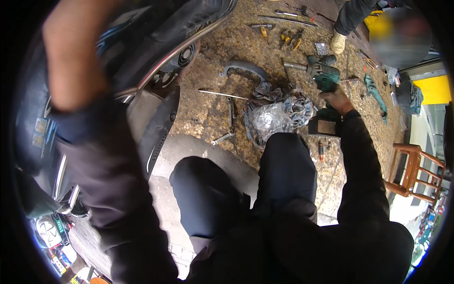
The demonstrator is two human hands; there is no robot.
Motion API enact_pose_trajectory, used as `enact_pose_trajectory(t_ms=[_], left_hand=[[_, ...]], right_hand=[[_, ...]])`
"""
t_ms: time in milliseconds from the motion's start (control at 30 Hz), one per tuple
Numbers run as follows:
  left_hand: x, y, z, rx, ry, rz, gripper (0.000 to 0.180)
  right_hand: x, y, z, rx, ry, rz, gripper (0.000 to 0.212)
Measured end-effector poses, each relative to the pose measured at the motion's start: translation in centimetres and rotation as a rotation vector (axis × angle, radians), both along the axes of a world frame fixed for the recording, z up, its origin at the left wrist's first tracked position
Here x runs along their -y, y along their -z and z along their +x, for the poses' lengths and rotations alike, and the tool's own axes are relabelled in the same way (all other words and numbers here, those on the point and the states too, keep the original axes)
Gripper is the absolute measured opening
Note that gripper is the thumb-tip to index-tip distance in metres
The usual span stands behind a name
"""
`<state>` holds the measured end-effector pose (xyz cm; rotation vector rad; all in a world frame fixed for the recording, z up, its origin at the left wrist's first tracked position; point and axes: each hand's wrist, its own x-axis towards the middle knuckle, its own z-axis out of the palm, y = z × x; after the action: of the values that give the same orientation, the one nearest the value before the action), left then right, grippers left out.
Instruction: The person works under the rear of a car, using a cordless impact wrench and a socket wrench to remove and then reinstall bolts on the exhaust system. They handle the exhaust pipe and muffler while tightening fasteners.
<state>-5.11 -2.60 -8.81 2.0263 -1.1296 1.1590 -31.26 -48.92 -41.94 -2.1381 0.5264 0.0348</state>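
My right hand (337, 100) is wrapped around the handle of a green and black cordless impact wrench (324, 75). A long metal socket (295, 65) on its nose points left, and the bulky battery base sits below my hand. My left arm reaches up at the left beside the dark car, and the left hand (81, 14) is cut off by the top edge, so its fingers are hidden. Between my knees and the wrench lies a bundle of clear plastic and patterned cloth (276, 116). Left of it are a ratchet wrench (230, 113) and a thin metal rod (222, 94).
The dark car (156, 45) fills the left side, with a loose panel (163, 125) near my knee. A curved grey trim piece (243, 66), pliers (297, 40) and a screwdriver (321, 150) lie on the stained floor. Another person's shoe (337, 42) and a wooden stool (412, 173) are at right.
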Motion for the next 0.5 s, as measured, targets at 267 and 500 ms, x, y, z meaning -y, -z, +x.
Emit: enact_pose_trajectory(t_ms=[267, 500], left_hand=[[13.9, 25.7, -4.4, -1.21, 0.162, 0.096, 0.038], [12.8, 48.8, -11.5, -1.423, -0.277, -0.006, 0.039]], right_hand=[[3.8, -0.9, -2.2, -0.245, -0.097, -0.718, 0.043], [6.5, 6.4, -4.4, -0.353, 0.275, -0.789, 0.048]])
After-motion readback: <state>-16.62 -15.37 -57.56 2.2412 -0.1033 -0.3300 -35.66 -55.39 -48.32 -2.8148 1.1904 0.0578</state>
